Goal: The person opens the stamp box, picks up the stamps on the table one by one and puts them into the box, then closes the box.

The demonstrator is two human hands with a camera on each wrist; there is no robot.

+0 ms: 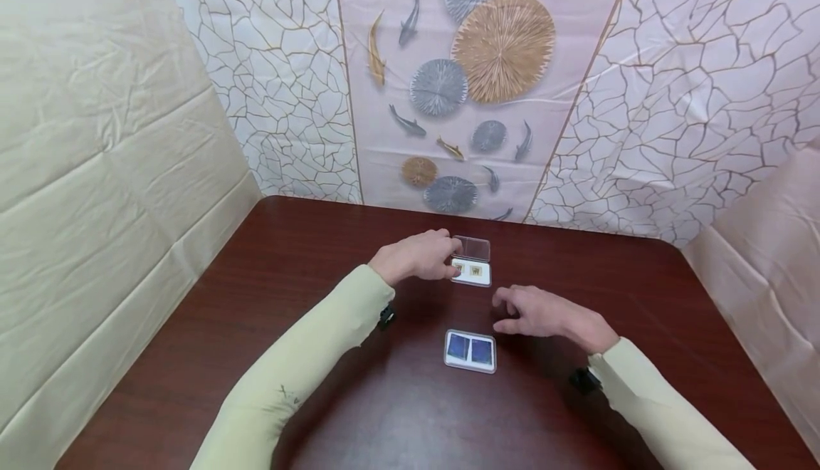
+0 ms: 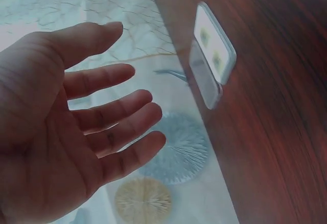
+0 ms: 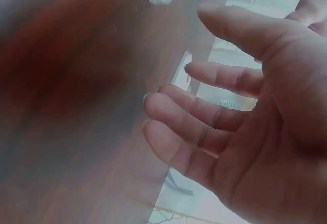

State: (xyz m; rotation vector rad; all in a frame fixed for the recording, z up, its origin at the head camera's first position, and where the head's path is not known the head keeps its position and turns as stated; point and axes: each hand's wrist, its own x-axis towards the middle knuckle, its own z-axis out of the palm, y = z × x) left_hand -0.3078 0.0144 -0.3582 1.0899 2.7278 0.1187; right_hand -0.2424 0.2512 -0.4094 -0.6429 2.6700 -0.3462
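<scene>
A small flat case (image 1: pixel 482 280) lies unfolded near the far edge, its clear lid (image 1: pixel 475 248) tipped back. Its white insert holds two small gold-coloured squares (image 1: pixel 476 270) with dark marks, too small to identify. My left hand (image 1: pixel 423 255) hovers at the case's left side and partly covers it; in the left wrist view that hand (image 2: pixel 46 127) has its fingers spread, apart from the case (image 2: pixel 218 50). Nearer me lies a second flat clear case (image 1: pixel 470 367) with two dark blue rectangles (image 1: pixel 482 352) on white. Right of it, my right hand (image 1: pixel 541 312) hangs loosely curled, holding nothing.
The cases lie on a dark reddish-brown wooden table (image 1: pixel 307 242). Behind its far edge hangs a patterned cloth (image 1: pixel 397 149) with fish and round shapes. Pale cloth walls (image 1: pixel 115 192) close in the left and right sides.
</scene>
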